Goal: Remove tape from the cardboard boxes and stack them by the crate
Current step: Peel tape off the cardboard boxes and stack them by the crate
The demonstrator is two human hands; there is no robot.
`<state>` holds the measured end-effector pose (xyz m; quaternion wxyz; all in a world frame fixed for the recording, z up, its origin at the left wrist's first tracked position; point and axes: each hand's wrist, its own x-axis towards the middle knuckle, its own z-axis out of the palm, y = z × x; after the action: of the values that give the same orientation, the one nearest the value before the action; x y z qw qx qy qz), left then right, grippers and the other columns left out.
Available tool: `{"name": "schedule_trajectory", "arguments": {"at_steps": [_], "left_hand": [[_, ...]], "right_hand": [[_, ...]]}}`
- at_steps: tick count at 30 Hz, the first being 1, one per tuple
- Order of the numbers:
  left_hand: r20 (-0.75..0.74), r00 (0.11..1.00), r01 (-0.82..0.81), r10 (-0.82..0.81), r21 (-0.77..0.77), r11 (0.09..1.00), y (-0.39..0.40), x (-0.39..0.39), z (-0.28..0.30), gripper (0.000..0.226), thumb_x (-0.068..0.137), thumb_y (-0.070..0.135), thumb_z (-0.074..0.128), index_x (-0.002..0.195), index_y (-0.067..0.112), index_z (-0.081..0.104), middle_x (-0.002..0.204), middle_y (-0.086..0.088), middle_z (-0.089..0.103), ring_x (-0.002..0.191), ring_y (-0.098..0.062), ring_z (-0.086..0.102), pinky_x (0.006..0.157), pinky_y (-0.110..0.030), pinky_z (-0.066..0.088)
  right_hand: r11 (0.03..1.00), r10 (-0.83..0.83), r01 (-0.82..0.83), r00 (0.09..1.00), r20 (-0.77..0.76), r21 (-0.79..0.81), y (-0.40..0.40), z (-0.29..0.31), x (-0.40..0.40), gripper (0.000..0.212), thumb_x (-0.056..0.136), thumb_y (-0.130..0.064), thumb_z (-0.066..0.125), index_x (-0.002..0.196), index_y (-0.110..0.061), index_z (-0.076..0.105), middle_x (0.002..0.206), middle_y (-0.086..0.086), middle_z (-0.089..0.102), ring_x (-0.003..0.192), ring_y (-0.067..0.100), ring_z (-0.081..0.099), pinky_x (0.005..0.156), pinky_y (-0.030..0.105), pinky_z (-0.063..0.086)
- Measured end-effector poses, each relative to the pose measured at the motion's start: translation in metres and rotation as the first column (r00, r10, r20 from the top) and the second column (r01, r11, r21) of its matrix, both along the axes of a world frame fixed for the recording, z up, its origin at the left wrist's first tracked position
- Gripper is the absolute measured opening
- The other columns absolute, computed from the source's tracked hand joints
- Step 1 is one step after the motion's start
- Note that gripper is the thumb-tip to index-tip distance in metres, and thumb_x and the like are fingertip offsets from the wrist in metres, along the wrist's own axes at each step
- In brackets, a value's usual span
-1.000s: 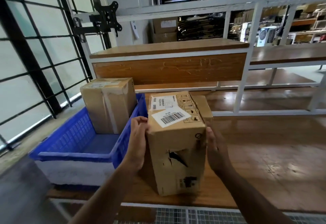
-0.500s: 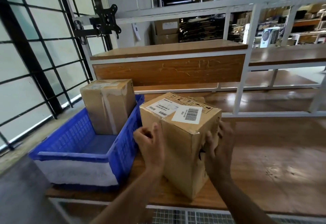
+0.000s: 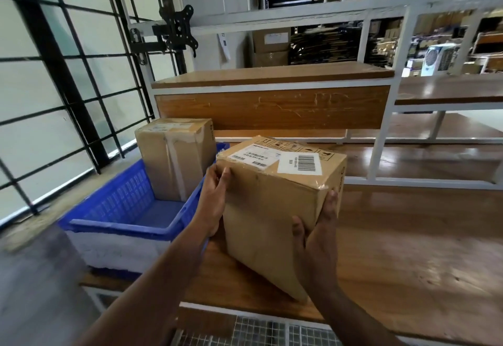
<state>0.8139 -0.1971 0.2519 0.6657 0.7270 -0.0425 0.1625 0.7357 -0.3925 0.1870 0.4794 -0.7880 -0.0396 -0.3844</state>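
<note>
Early stage, nothing finished as far as I can see. Labelled box (image 3: 275, 209) is held tilted over the wooden table (image 3: 408, 250), just right of the blue crate (image 3: 117, 220); can't tell whether its low corner near the front edge touches the table. Left hand (image 3: 213, 204) is on the box's left side, fingers wrapped round the upper left edge. Right hand (image 3: 317, 236) clasps the near right vertical corner, thumb on the front face, fingers round onto the right face. Clear tape (image 3: 294, 175) still runs along the top edges and glints at the near top corner, so no peel started on this one from what shows. Barcode label (image 3: 300, 163) and shipping label (image 3: 253, 156) sit on the top face. Second box (image 3: 174, 157) stands upright inside the crate at its far end, pale tape strip (image 3: 174, 166) still down its front face and across the top, so also untouched. No stack beside the crate yet. My read: current step is turning the box to find a tape end. Left to do: strip both boxes, pull the second out of the crate, stack both by it.
</note>
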Motion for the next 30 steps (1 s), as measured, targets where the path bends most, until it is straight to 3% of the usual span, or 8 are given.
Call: {"name": "schedule_trajectory", "arguments": {"at_steps": [3,8,10,16,20,22,25,30], "left_hand": [[0.091,0.996,0.021,-0.018,-0.026,0.999,0.003,-0.009,0.014,0.050,0.098,0.046,0.059,0.140,0.021,0.046,0.137,0.002,0.056,0.129,-0.014,0.053,0.107,-0.036,0.046],[0.235,0.971,-0.039,0.046,-0.037,0.999,0.005,-0.024,0.056,0.064,0.095,0.042,0.063,0.150,0.027,0.033,0.144,0.004,0.050,0.133,-0.013,0.050,0.106,-0.045,0.049],[0.278,0.956,-0.087,0.093,-0.032,0.996,0.012,-0.029,0.071,0.067,0.092,0.049,0.064,0.149,0.032,0.033,0.144,0.004,0.050,0.131,-0.014,0.052,0.102,-0.047,0.052],[0.441,0.871,-0.225,0.216,-0.033,0.974,0.050,-0.034,0.117,0.061,0.095,0.036,0.063,0.145,0.014,0.037,0.139,-0.003,0.055,0.124,-0.012,0.057,0.095,-0.029,0.054],[0.481,0.835,-0.274,0.266,-0.056,0.960,0.095,-0.028,0.146,0.063,0.087,0.028,0.067,0.142,0.015,0.040,0.141,-0.008,0.054,0.126,-0.019,0.057,0.101,-0.037,0.053],[0.494,0.821,-0.312,0.287,-0.034,0.950,0.119,-0.027,0.153,0.067,0.082,0.017,0.065,0.144,0.014,0.038,0.139,-0.009,0.053,0.122,-0.017,0.058,0.096,-0.036,0.056],[0.502,0.801,-0.387,0.327,0.017,0.922,0.157,-0.020,0.157,0.073,0.082,0.007,0.064,0.147,0.012,0.032,0.137,-0.005,0.050,0.110,0.002,0.057,0.083,-0.017,0.053],[0.492,0.807,-0.419,0.326,0.089,0.904,0.234,0.010,0.147,0.084,0.080,0.012,0.074,0.150,0.013,0.028,0.144,-0.006,0.044,0.120,-0.004,0.052,0.084,-0.011,0.050]], "right_hand": [[0.996,0.053,-0.058,0.996,0.075,0.064,-0.008,0.024,0.008,0.080,0.096,-0.049,0.047,0.154,-0.045,-0.008,0.164,-0.015,0.006,0.149,0.019,0.021,0.109,0.060,0.037],[0.971,0.147,-0.176,0.973,0.176,0.160,-0.015,0.069,0.036,0.083,0.092,-0.063,0.051,0.157,-0.034,0.008,0.158,-0.003,0.030,0.140,0.021,0.040,0.102,0.057,0.046],[0.972,0.151,-0.182,0.969,0.197,0.150,-0.007,0.089,0.040,0.082,0.093,-0.058,0.055,0.157,-0.029,0.012,0.155,-0.002,0.035,0.134,0.016,0.045,0.101,0.052,0.049],[0.958,0.208,-0.259,0.921,0.328,0.121,0.033,0.142,0.053,0.081,0.096,-0.047,0.057,0.158,-0.023,0.012,0.157,0.001,0.034,0.136,0.015,0.043,0.102,0.048,0.048],[0.940,0.283,-0.334,0.876,0.390,0.070,0.073,0.171,0.068,0.080,0.096,-0.044,0.056,0.157,-0.013,0.014,0.153,0.008,0.036,0.133,0.018,0.045,0.101,0.044,0.049],[0.919,0.348,-0.392,0.853,0.389,0.038,0.096,0.177,0.078,0.083,0.092,-0.035,0.058,0.157,-0.011,0.012,0.154,0.008,0.033,0.134,0.017,0.042,0.104,0.048,0.045],[0.889,0.433,-0.457,0.827,0.358,-0.019,0.131,0.179,0.094,0.094,0.082,-0.032,0.059,0.157,-0.010,0.007,0.159,0.008,0.023,0.142,0.019,0.031,0.111,0.052,0.038],[0.864,0.493,-0.501,0.826,0.273,-0.047,0.202,0.171,0.130,0.106,0.077,-0.030,0.069,0.157,-0.018,0.002,0.161,0.004,0.018,0.145,0.018,0.027,0.112,0.052,0.038]]}}
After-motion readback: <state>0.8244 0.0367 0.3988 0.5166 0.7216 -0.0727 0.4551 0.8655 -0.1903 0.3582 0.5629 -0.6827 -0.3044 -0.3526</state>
